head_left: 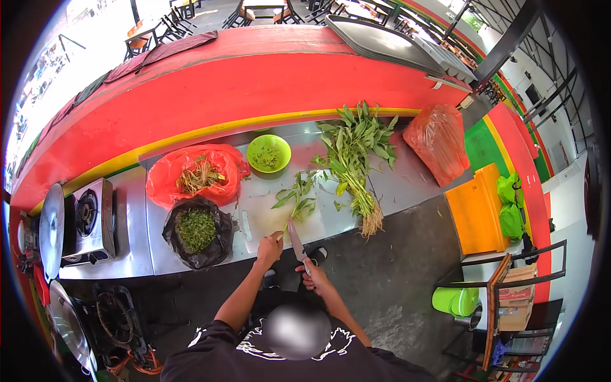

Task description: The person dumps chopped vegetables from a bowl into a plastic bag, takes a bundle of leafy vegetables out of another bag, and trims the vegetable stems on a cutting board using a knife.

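Observation:
My left hand is closed round the stem end of a leafy green sprig at the front of a white cutting board. In my right hand is the handle of a knife, its blade pointing away from me with the tip beside the stems. A bundle of leafy greens with roots lies right of the board. Behind the board stands a green bowl with some leaves in it. To the left are a red plastic bag holding stems and a black bag holding chopped greens.
A tied red bag sits at the counter's right end. On the left stands a gas stove near a large metal lid. A red wall runs behind the counter. An orange container is at the right.

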`<state>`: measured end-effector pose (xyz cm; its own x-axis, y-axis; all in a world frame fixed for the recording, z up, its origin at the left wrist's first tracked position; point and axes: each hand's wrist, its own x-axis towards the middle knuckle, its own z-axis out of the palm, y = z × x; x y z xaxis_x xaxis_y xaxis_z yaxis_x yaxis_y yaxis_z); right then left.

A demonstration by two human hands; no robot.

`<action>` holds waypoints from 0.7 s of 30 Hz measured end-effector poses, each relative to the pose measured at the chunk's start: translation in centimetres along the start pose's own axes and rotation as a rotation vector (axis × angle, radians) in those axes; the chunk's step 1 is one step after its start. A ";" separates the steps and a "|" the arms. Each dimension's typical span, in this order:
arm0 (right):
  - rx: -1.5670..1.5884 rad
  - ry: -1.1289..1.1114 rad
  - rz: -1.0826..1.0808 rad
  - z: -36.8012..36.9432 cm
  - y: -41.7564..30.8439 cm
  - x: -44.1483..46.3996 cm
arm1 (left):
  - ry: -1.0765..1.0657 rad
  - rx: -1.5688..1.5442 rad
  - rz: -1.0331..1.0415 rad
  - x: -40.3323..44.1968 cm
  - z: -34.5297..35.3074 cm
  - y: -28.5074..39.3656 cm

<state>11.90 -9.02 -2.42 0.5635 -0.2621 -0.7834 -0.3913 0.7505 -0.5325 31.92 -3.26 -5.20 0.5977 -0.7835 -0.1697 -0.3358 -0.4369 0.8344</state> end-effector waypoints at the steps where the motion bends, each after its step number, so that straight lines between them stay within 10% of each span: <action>1: 0.037 -0.020 0.006 0.0 0.0 -0.1 | 0.001 0.000 0.000 0.0 0.0 0.0; 21: -0.024 0.068 -0.019 -0.6 -0.2 0.0 | 0.076 0.060 0.129 0.2 1.3 -1.6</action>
<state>11.56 -9.54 -2.52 0.5206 -0.3178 -0.7925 -0.3988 0.7302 -0.5548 31.60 -3.28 -7.22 0.5997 -0.7999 -0.0214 -0.4545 -0.3625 0.8137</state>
